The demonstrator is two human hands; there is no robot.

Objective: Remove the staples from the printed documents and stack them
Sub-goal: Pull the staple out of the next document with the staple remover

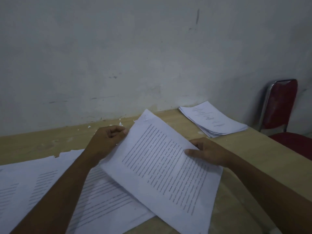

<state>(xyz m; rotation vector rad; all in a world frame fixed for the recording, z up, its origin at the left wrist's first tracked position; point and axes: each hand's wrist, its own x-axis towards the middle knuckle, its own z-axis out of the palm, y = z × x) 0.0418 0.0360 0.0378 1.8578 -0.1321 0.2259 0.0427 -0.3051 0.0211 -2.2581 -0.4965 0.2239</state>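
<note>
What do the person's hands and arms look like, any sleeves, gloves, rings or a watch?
The left hand and right hand wear no gloves, and no ring shows on the visible fingers. The left forearm and right forearm show no sleeve, watch or band up to the picture's edge.

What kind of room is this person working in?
Probably a plain office or study room: a wooden table against a bare wall, a stack of printed papers, and a red padded chair.
</note>
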